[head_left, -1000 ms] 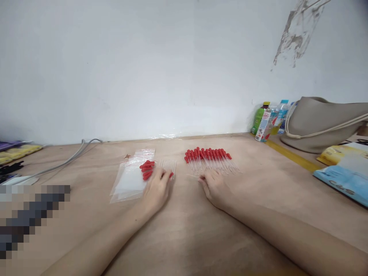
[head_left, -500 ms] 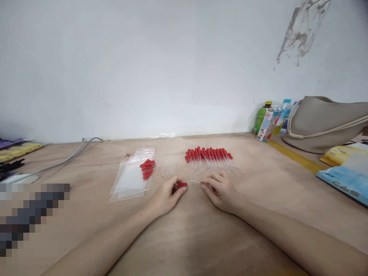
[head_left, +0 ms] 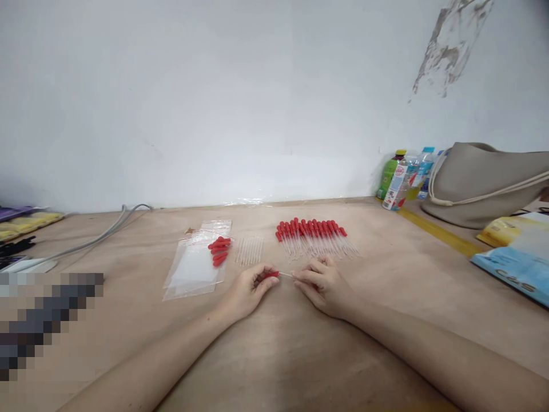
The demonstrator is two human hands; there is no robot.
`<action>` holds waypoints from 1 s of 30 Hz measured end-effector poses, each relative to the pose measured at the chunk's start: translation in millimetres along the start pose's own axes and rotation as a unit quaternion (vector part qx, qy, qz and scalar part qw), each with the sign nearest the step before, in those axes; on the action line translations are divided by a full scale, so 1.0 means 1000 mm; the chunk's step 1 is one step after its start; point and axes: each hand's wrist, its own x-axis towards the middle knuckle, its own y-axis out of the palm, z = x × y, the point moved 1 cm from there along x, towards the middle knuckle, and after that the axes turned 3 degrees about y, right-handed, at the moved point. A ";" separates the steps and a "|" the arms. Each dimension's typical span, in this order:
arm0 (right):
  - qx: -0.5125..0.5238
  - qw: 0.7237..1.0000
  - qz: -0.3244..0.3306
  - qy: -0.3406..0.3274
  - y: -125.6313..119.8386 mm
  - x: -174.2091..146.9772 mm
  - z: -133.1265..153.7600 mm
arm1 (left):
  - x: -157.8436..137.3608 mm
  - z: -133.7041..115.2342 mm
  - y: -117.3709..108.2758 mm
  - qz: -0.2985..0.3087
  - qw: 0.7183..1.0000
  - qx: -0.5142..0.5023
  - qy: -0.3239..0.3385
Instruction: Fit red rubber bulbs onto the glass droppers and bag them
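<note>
Between the fingers of my left hand [head_left: 253,290] is a red rubber dropper bulb [head_left: 271,274], its open end facing right. My right hand [head_left: 323,286] pinches a thin clear dropper tube [head_left: 286,274], whose left end meets the mouth of the bulb. How far the tube goes in, I cannot tell. Behind my left hand lies a row of loose clear tubes [head_left: 249,250]. Several loose red bulbs [head_left: 219,252] rest on clear plastic bags [head_left: 191,272] to the left. Beyond my right hand, many droppers with red bulbs [head_left: 313,229] lie side by side, tips toward me.
Bottles [head_left: 397,180] and a grey bag [head_left: 484,183] stand at the back right, by a yellow strip [head_left: 441,232]. A blue packet [head_left: 510,274] lies at the right edge. A grey cable [head_left: 98,237] crosses the table's left side, below the wall.
My right hand has brought the clear tube left, closing the gap to the red bulb. My left hand has stayed nearly still.
</note>
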 end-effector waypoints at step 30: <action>-0.078 0.993 0.077 -0.036 -0.002 0.007 0.011 | -0.006 -0.008 0.000 0.090 0.987 0.119 0.053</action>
